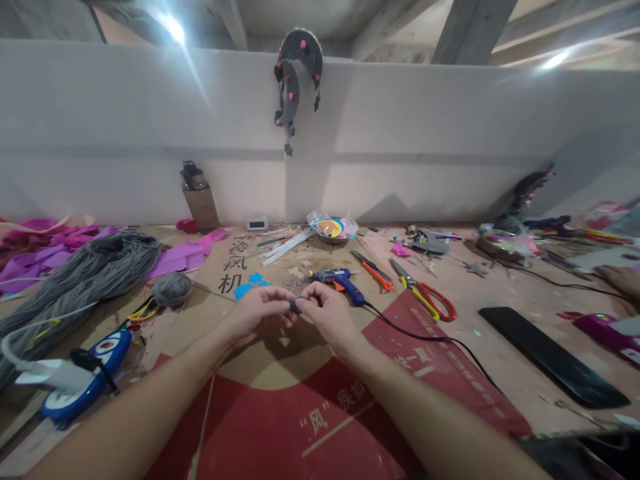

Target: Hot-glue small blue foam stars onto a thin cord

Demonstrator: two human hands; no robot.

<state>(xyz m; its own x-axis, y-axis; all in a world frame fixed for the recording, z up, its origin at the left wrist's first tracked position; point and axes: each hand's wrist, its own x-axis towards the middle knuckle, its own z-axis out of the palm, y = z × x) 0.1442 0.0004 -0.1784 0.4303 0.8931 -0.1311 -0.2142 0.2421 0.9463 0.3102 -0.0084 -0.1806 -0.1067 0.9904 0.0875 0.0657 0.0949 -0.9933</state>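
Note:
Both hands meet above the cardboard sheet [280,370] in the middle of the head view. My left hand [263,312] pinches a small dark grey piece [295,305] between its fingertips. On the piece's other side, my right hand [327,313] grips it with thumb and finger. Its exact shape is mostly hidden by the fingers. Just beyond my right hand lies a blue hot glue gun [350,285]. Blue flower-like cutouts [251,287] rest behind my left hand. A ball of grey yarn [173,289] sits further left.
Red-handled scissors [435,300], an orange cutter [376,272] and a black phone [553,357] lie to the right. Grey yarn [95,273] and a blue power strip [90,380] are left. A bottle [199,200] stands behind. Another person's hand [617,280] shows at the right edge.

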